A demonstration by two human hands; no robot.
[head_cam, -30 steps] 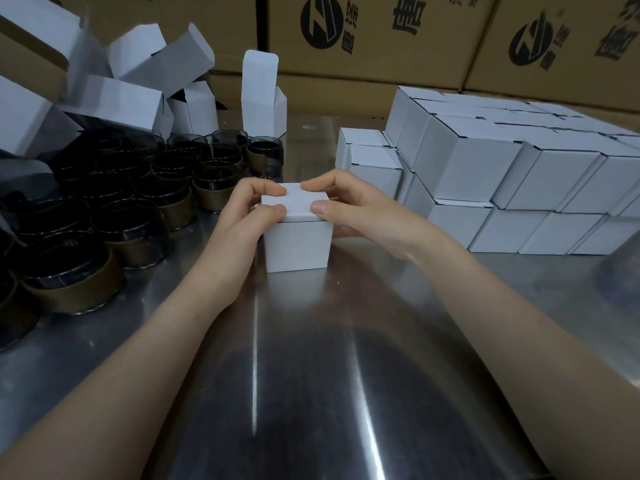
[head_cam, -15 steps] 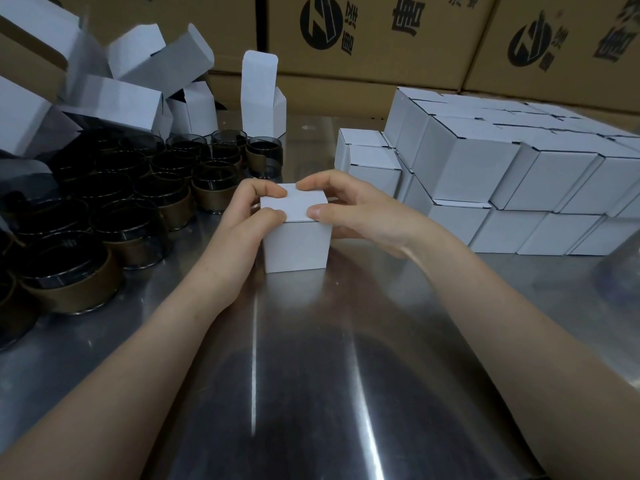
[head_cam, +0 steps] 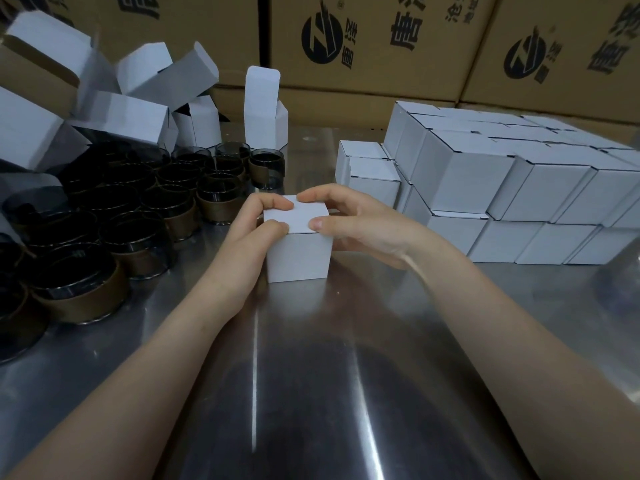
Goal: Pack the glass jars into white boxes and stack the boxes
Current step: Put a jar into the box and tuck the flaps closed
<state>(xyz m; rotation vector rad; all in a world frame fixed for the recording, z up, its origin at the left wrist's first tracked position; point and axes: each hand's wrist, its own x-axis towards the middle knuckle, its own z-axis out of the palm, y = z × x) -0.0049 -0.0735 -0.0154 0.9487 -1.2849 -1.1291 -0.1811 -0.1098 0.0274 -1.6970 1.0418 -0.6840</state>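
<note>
Here, in the head view, a white box (head_cam: 298, 251) stands upright on the steel table (head_cam: 311, 375) at the centre of the frame, with its lid lying flat. The left hand (head_cam: 249, 233) grips it from the left, thumb and forefinger curled onto the lid's left edge. The right hand (head_cam: 356, 226) holds it from the right, with the thumb on the lid's near edge, the forefinger on its far edge, and the other fingers hidden behind the box. Whether a jar sits inside cannot be seen.

The glass jars (head_cam: 138, 209), dark with brown bands, crowd the left of the frame, and the nearest is just beside the left hand. Open boxes (head_cam: 138, 112) lie tumbled at the upper left. The stack of closed boxes (head_cam: 485, 174) fills the right of the frame in two layers, near the right hand. Brown cartons (head_cam: 363, 39) line the top.

The step in hand looks like the closing of this box, with the lid being pressed home. Next it would have to go to the stack. That calls for a firm hold on its sides, so the lid stays tucked, and a square landing against its neighbours.
</note>
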